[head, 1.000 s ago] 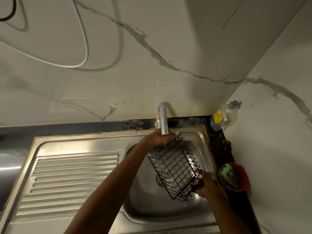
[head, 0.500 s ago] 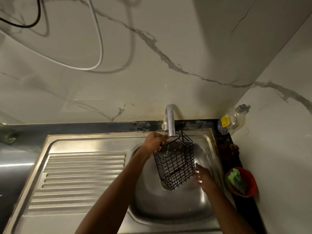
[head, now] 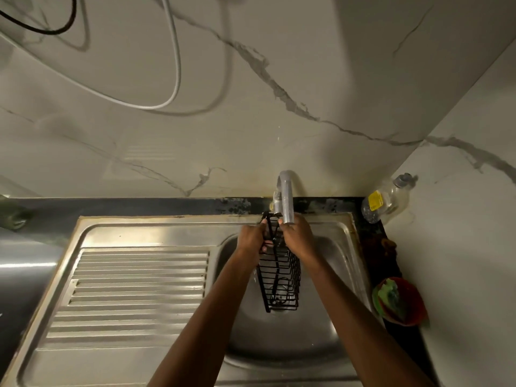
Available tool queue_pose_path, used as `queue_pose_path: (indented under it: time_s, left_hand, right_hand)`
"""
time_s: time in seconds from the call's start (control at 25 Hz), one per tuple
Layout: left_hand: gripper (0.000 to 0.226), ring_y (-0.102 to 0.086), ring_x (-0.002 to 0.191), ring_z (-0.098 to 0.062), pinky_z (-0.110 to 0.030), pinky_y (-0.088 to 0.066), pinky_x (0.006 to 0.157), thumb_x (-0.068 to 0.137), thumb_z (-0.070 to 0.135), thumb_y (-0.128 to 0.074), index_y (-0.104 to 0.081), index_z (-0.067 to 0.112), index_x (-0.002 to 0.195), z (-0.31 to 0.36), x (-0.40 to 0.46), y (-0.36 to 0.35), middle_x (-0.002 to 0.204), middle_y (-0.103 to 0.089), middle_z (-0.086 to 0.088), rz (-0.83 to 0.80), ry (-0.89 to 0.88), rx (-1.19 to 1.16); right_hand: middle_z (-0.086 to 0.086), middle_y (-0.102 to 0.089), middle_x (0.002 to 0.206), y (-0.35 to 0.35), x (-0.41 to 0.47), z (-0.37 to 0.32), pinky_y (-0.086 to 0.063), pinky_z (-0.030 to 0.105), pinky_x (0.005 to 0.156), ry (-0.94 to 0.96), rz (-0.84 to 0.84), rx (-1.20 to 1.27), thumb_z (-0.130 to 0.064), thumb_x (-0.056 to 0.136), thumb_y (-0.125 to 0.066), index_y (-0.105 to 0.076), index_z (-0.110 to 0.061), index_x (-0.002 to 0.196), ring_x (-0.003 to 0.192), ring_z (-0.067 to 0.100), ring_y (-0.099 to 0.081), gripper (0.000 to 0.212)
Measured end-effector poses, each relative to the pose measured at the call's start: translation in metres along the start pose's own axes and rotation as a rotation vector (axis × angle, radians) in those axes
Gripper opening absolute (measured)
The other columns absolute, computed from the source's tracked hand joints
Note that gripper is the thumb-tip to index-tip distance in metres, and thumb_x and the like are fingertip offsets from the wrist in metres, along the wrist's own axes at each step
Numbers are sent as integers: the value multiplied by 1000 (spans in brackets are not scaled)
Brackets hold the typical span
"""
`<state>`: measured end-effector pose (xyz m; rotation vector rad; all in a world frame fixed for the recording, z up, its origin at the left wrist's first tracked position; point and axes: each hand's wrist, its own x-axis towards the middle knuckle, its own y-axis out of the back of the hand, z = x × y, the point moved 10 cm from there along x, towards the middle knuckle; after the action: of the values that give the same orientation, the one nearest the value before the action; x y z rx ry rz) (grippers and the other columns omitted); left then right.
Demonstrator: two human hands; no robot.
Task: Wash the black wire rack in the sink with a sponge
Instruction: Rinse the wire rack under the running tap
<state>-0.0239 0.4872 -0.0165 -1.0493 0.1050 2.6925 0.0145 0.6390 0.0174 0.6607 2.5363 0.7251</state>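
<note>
The black wire rack (head: 279, 280) hangs upright and narrow over the steel sink bowl (head: 329, 275), just below the tap spout (head: 286, 202). My left hand (head: 252, 238) grips its top edge from the left. My right hand (head: 297, 236) holds the same top edge from the right, directly under the spout. A green sponge (head: 389, 298) lies in a red bowl (head: 410, 305) on the dark counter to the right of the sink; neither hand holds it.
A ribbed steel draining board (head: 134, 289) fills the left of the sink unit. A clear plastic bottle (head: 388, 201) with a yellow label leans in the back right corner. Marble walls stand behind and to the right. White and black cables hang on the back wall.
The rack has turned from a wide tilt to hanging upright and edge-on. My right hand left its lower end and moved up to the top edge beside my left hand.
</note>
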Motion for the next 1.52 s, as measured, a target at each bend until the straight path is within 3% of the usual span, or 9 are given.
queue_pose_path:
  time_s: [0.16,0.32,0.4,0.56,0.8,1.0,1.28,1.4,1.52]
  left_hand:
    - [27,-53,50,-16,-25,-41,41,104,22,-56,-62,9,81,-9,15,-1,68,-58,-6,56,172,-175]
    - [27,-54,51,-18,-29,-47,50,102,19,-57,-64,8,78,-16,23,-16,59,-58,-5,32,291,-355]
    - [24,-53,42,-13,-23,-44,39,102,18,-58,-68,5,85,-23,25,-24,55,-57,-2,-2,330,-376]
    - [33,-52,42,-15,-26,-46,44,103,27,-59,-62,10,74,-30,29,-30,55,-58,-2,-38,350,-335]
    - [16,-56,50,-15,-27,-50,49,97,20,-68,-69,6,91,-36,45,-15,68,-64,-7,122,312,-313]
    - [17,-70,77,-22,-33,-58,69,99,22,-63,-67,11,87,-41,52,4,89,-72,-9,100,317,-218]
    - [23,-59,67,-12,-25,-51,71,102,28,-61,-69,6,95,-19,49,-11,86,-67,-5,-83,328,265]
    - [22,-53,55,-11,-22,-50,62,102,24,-60,-66,9,87,-3,41,-38,76,-64,-5,-239,259,437]
    - [22,-54,60,-10,-17,-48,52,102,33,-61,-66,11,98,11,46,-55,81,-65,-4,-308,114,411]
  right_hand:
    - [11,-50,147,-25,0,10,-54,29,80,-270,-178,-81,-77,80,-53,-35,-23,155,114,25,-61,94]
    - [11,-37,159,-34,-23,-24,-49,36,97,133,-279,-606,-51,106,-31,-26,-25,158,133,28,-50,59]
    - [11,-29,164,-26,-52,-35,-23,37,121,322,-194,-758,-49,108,-19,-23,-17,160,148,27,-32,61]
    - [7,-17,168,-18,-78,-20,5,29,120,368,-178,-764,-64,93,15,-16,-12,160,156,21,-10,90]
    - [13,-48,152,-19,-29,-19,-37,41,110,91,-305,-641,-45,109,-26,-33,-17,156,139,28,-45,55]
    - [7,-31,164,-59,14,14,-28,48,116,-158,-496,-367,-58,105,-28,-31,-28,157,146,30,-35,60]
    - [4,-62,138,-46,33,70,-44,49,109,-214,-491,-203,-98,67,-45,-61,-32,137,121,23,-61,97]
    - [-1,-74,115,-11,28,79,-55,47,97,-252,-423,11,-84,64,-65,-69,-31,121,106,21,-70,77]
    - [-7,-71,125,5,32,96,-54,50,99,-229,-459,36,-74,65,-80,-58,-45,135,112,18,-69,79]
